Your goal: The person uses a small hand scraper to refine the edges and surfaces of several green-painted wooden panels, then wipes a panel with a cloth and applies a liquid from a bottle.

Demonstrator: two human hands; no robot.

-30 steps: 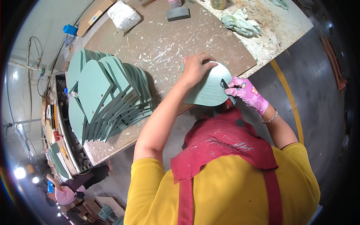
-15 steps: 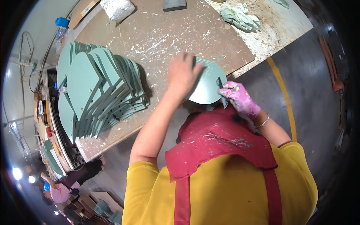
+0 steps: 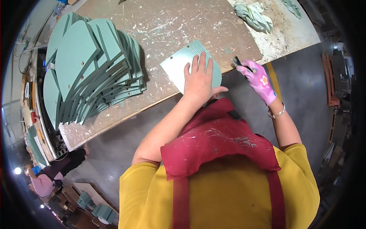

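Note:
A pale green panel (image 3: pixel 175 69) with a rounded end and small holes near its straight edge lies at the front edge of the worktable. My bare left hand (image 3: pixel 199 81) rests flat on it, fingers spread and thumb reaching past the rounded side. Off to the right, clear of the panel, my right hand (image 3: pixel 257 78) wears a pink flowered glove. Its fingers are closed on a small dark strip (image 3: pixel 237 61), whose exact kind I cannot make out. Left of the panel stands a leaning stack of similar green panels (image 3: pixel 89 65).
The brown worktable (image 3: pixel 160 28) is scuffed with white marks. Crumpled pale cloths (image 3: pixel 253 16) lie on a stained white board at the back right. Another person in a pink top (image 3: pixel 44 185) is at the lower left, near cardboard boxes. A yellow line (image 3: pixel 273 78) crosses the floor.
My right hand has moved up and right, taking the dark strip off the panel's edge. The panel is turned, its holed straight edge now facing away. My left hand has spread flat over it.

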